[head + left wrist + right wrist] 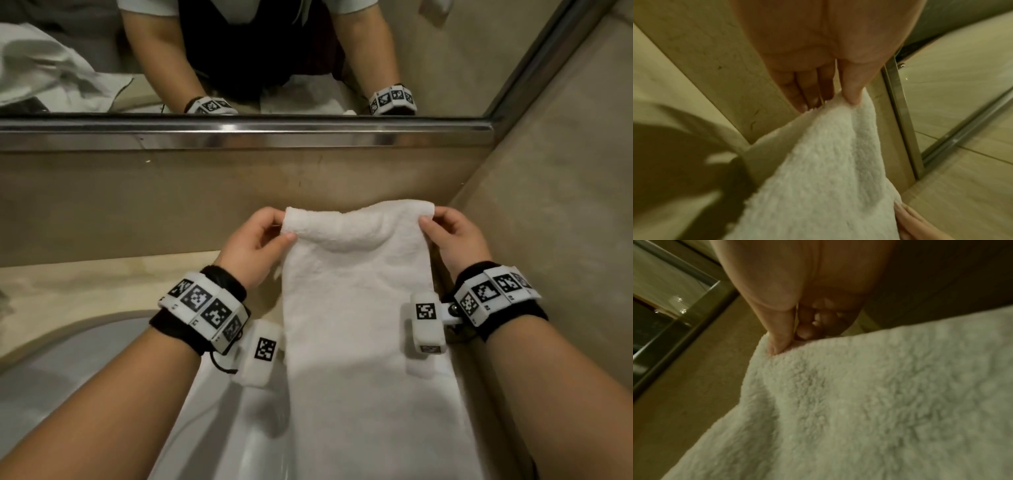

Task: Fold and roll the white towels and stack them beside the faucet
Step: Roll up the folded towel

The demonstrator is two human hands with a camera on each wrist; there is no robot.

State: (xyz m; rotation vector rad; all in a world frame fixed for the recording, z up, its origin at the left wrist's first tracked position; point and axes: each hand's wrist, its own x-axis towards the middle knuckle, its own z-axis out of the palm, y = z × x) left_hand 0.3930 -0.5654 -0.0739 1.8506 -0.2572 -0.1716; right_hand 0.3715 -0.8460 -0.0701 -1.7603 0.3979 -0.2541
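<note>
A long white towel (pixel 359 308) lies in a narrow strip from the near edge of the counter toward the back wall. Its far end curls over in a first small roll. My left hand (pixel 260 233) pinches the far left corner of the towel (pixel 830 146) between thumb and fingers. My right hand (pixel 445 229) pinches the far right corner of the towel (pixel 869 402) the same way. Both wrist views show a thumb pressed on the fluffy edge with fingers behind it. No faucet is in view.
A white basin (pixel 68 370) curves at the lower left, beside the beige stone counter (pixel 85 281). The back wall carries a metal-framed mirror (pixel 239 130) that reflects a crumpled white towel (pixel 51 72). A beige side wall (pixel 565 205) closes in on the right.
</note>
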